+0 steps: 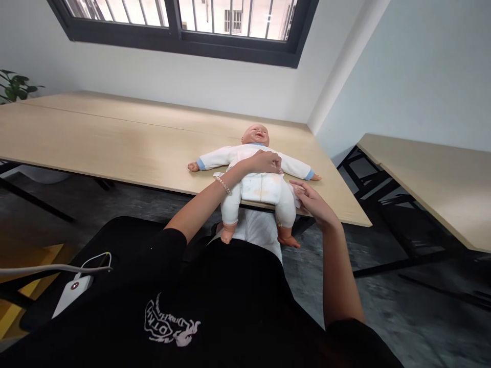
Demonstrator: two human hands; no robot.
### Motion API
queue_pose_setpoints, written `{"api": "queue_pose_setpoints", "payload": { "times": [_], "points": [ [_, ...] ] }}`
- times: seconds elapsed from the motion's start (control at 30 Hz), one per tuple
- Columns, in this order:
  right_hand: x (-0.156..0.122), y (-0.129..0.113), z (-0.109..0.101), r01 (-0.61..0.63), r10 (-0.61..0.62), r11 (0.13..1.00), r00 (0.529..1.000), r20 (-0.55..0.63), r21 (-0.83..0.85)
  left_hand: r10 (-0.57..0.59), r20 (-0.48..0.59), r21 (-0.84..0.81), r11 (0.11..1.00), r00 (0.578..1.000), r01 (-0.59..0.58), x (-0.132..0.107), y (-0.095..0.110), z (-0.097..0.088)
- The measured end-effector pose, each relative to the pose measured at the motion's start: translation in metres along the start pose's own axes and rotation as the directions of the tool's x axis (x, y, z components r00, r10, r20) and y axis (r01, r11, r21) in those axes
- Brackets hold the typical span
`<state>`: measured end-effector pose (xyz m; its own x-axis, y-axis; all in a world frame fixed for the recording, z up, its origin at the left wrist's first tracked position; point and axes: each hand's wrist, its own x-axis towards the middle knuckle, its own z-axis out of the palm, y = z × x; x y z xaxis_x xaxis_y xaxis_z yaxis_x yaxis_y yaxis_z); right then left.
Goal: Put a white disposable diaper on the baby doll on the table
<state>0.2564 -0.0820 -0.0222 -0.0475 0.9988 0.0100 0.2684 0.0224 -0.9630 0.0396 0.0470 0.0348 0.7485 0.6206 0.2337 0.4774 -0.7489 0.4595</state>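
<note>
A baby doll point(256, 180) in a white suit with blue cuffs lies on its back at the near edge of a long wooden table point(115, 148), its legs hanging over the edge. My left hand point(264, 161), with a bead bracelet on the wrist, rests on the doll's chest, fingers curled and pinching the suit's fabric. My right hand point(311, 200) sits beside the doll's left thigh, fingers stretched out and touching a bit of white cloth at the hip.
A second wooden table point(433, 179) stands to the right across a gap of dark floor. A potted plant point(15, 87) is at the far left. A white device with a cable point(74, 289) lies on my lap at lower left. Black table legs cross underneath.
</note>
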Motion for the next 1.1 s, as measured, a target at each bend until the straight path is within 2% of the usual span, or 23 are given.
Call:
{"api": "queue_pose_setpoints", "payload": {
  "times": [0.1,0.2,0.27,0.47,0.63,0.73,0.83,0.93,1.03,1.1],
  "points": [
    [-0.003,-0.004,0.000,-0.088,0.091,0.980,0.996,-0.006,0.180,0.009,-0.014,-0.016,1.000,1.000,-0.009,0.000,-0.002,0.001],
    [-0.006,-0.001,-0.001,-0.081,0.070,0.935,0.997,0.045,0.345,0.033,-0.013,-0.029,0.999,0.999,-0.033,0.001,-0.003,0.001],
    [-0.008,0.003,-0.003,-0.066,0.036,0.916,0.996,0.081,0.396,0.042,-0.013,-0.029,0.999,0.999,-0.042,0.001,-0.005,0.002],
    [-0.007,0.012,-0.007,-0.063,0.054,0.925,0.998,0.034,0.376,0.042,-0.019,-0.037,0.998,0.999,-0.043,0.001,-0.008,0.003],
    [-0.009,0.004,-0.009,-0.069,0.023,0.947,0.989,0.147,0.314,0.052,-0.020,-0.034,0.998,0.998,-0.053,0.000,-0.009,0.004],
    [-0.011,0.000,-0.009,-0.074,0.031,0.961,0.986,0.164,0.267,0.056,-0.027,-0.029,0.998,0.998,-0.057,0.000,-0.009,0.004],
    [-0.006,0.002,-0.010,-0.061,0.036,0.961,0.995,0.096,0.270,0.073,-0.028,-0.042,0.996,0.997,-0.074,0.000,-0.010,0.004],
    [0.010,0.005,-0.011,-0.010,0.041,0.942,0.995,-0.086,0.336,0.104,-0.028,-0.094,0.990,0.994,-0.106,0.000,-0.010,0.005],
    [0.034,0.005,-0.006,0.095,0.008,0.925,0.963,-0.268,0.368,0.166,-0.027,-0.207,0.964,0.986,-0.167,-0.001,-0.009,0.005],
    [0.052,0.003,0.000,0.136,-0.008,0.926,0.940,-0.342,0.352,0.209,-0.020,-0.283,0.937,0.978,-0.206,-0.003,-0.008,0.005]
  ]
}}
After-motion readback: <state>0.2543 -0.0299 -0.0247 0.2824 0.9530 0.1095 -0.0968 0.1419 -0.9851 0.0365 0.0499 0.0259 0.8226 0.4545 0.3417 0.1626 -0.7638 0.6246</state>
